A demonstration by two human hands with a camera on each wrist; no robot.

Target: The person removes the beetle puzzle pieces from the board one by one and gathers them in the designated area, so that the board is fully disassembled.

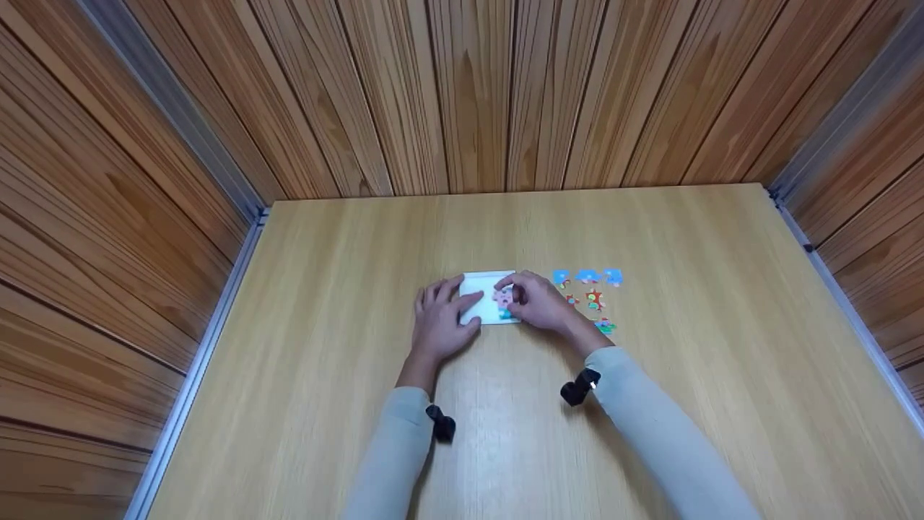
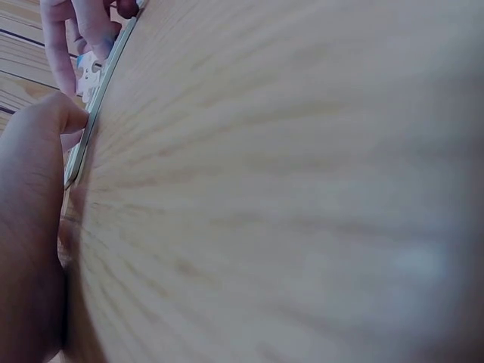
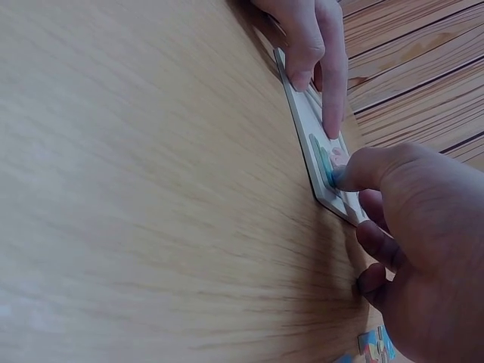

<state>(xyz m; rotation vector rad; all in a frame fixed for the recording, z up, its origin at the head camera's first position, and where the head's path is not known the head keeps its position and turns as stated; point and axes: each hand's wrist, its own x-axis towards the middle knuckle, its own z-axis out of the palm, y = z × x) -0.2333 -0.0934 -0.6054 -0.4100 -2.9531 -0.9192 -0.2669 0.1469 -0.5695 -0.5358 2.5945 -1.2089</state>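
Observation:
A small white puzzle tray (image 1: 489,282) lies on the table under both hands. My left hand (image 1: 440,325) rests on its left part with spread fingers, and in the right wrist view its fingertips (image 3: 331,125) touch the white surface. At the tray's right end my right hand (image 1: 538,302) pinches a pink and teal jigsaw piece (image 1: 503,297) between thumb and index finger. In the right wrist view the thumb covers part of this piece (image 3: 324,159). The left wrist view shows the pink piece (image 2: 88,74) at the tray's edge, under the right hand's fingers.
Right of the tray lie several loose jigsaw pieces: a row of blue ones (image 1: 587,276), a red one (image 1: 595,300) and a green one (image 1: 605,326). The right forearm passes close to them. Wooden plank walls (image 1: 469,94) border the table (image 1: 346,289) at the back and sides.

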